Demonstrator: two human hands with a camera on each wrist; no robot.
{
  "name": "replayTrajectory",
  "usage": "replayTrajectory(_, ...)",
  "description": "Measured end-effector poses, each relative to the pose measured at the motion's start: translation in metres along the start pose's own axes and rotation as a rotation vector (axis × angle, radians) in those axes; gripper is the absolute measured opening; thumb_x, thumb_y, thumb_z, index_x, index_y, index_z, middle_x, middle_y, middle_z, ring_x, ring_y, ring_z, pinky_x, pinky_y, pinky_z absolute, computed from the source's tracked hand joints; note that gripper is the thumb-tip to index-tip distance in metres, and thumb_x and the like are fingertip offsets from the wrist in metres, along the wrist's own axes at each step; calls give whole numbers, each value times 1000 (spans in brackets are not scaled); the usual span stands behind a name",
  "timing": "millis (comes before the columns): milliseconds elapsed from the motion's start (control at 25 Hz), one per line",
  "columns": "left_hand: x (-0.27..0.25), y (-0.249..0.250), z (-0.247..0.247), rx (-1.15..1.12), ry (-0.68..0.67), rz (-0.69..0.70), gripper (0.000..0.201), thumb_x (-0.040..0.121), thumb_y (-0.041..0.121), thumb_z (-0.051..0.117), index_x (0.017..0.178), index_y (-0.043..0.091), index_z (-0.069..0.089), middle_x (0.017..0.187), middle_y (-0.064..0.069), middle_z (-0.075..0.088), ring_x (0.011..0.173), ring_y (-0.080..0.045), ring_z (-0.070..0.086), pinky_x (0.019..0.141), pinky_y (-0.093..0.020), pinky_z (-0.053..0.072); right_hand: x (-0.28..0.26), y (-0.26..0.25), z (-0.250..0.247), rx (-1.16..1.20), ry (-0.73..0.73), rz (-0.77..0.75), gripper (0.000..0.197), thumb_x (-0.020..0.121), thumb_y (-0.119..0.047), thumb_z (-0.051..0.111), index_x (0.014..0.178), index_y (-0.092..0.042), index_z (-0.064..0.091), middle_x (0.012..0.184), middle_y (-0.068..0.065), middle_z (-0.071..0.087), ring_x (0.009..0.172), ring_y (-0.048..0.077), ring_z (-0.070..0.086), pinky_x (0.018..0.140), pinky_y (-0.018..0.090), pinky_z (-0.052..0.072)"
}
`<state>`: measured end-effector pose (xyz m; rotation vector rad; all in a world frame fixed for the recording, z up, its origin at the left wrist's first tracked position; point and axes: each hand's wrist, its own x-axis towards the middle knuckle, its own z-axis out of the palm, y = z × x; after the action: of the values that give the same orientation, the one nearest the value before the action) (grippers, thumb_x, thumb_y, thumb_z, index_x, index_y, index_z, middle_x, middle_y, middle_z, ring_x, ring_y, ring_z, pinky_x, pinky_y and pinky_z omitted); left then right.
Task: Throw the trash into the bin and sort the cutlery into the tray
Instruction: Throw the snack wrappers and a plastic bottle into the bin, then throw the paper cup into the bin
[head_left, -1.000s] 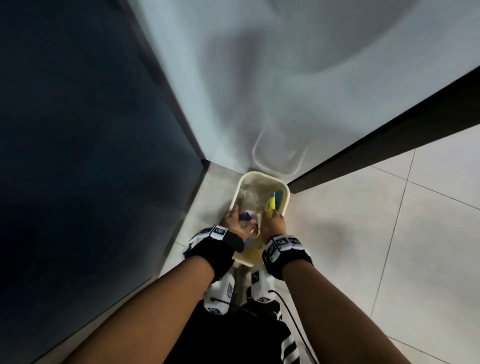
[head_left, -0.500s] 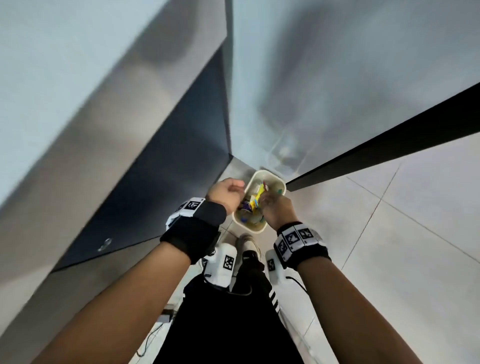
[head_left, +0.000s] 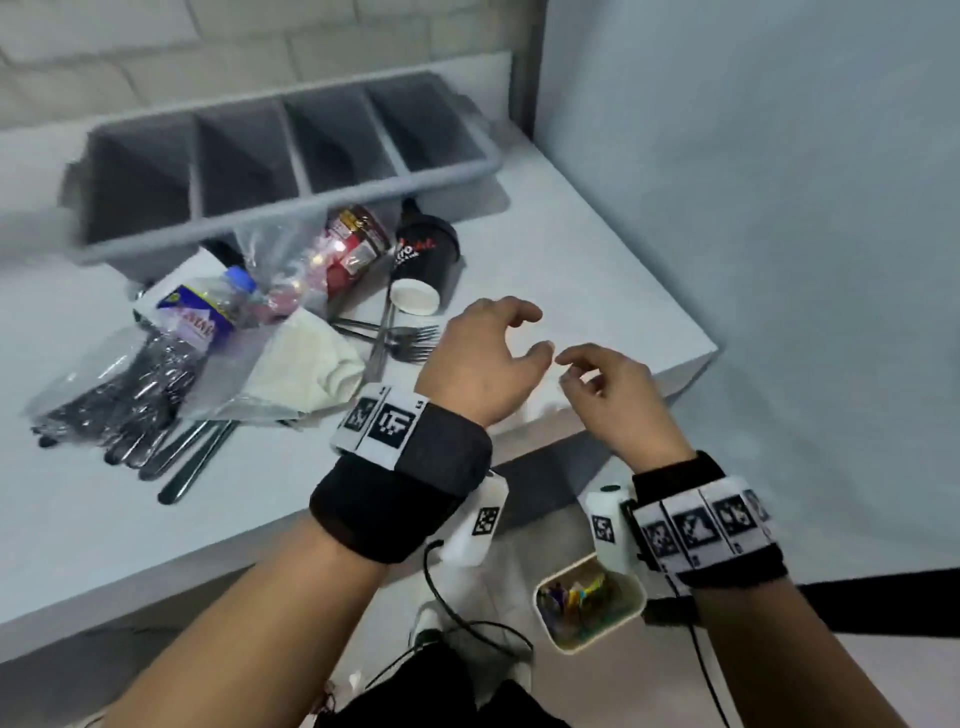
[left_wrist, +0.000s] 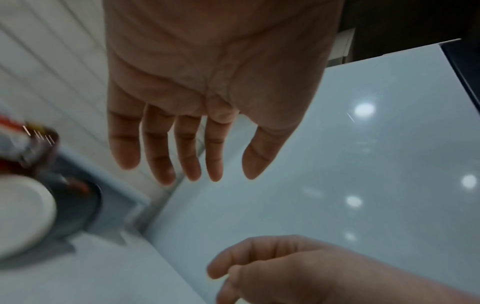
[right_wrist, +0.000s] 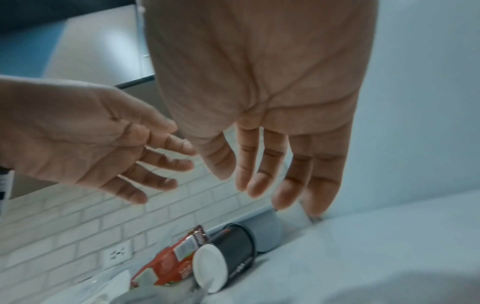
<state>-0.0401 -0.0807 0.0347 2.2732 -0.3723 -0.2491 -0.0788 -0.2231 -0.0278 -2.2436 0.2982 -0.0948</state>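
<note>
Both hands hover empty over the white table's (head_left: 597, 270) front right corner. My left hand (head_left: 537, 332) is relaxed, fingers loosely bent, just right of the forks (head_left: 410, 338). My right hand (head_left: 571, 371) is beside it, fingers loose. The wrist views show the left hand (left_wrist: 197, 168) and the right hand (right_wrist: 259, 181) with straight fingers and bare palms. A black paper cup (head_left: 423, 260) lies on its side by a red wrapper (head_left: 353, 249). The grey four-compartment tray (head_left: 311, 203) stands behind. The cream bin (head_left: 576, 647) sits on the floor, with colourful trash inside.
Left of the forks lie a white napkin (head_left: 311, 358), a crushed plastic bottle (head_left: 213, 306), clear bags, black gloves in a bag (head_left: 119, 405) and dark cutlery handles (head_left: 192, 457). A pale wall rises on the right, a brick wall behind the tray.
The view swung up from the floor bin to the table. Both hands left the bin and rose over the table corner, empty.
</note>
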Motion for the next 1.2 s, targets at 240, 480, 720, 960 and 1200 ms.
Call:
replayTrajectory(240,-6,-71,-83,308,252,-277,55,76,41,65,127,23,55,137,-11,45,126,-30,45,103,-41,42,76,-67,37,-183,-152,-169,39,84,-16,60,123,-13,55,126,12,51,105,25,53,95,28,39)
replayTrajectory(480,15,-120,-77,576,83,-490,100,59,51,77,143,30,26,151,-19,23,131,-43,33,103,-53,35,144,-89,71,-389,-214,-142,91,67,-26,79,143,-22,29,150,11,24,134,36,29,112,41,29)
replayTrajectory(720,31,-141,-69,527,133,-545,99,63,42,79,141,34,20,144,-18,32,126,-45,40,100,-55,38,168,-90,88,-430,-298,-133,109,61,-20,82,146,-32,15,154,8,14,137,36,22,112,45,28)
replayTrajectory(960,34,-150,-84,489,146,-567,119,51,45,85,145,20,17,142,-16,40,131,-40,40,104,-52,37,167,-85,88,-307,-227,-70,108,55,-18,84,143,-29,22,141,13,22,127,38,40,111,43,35)
replayTrajectory(1200,30,-161,-93,361,236,-536,108,49,51,83,138,18,31,136,-19,37,117,-39,52,97,-45,48,153,-77,83,-256,-213,-88,112,54,-17,84,145,-28,20,140,12,20,128,36,40,114,42,32)
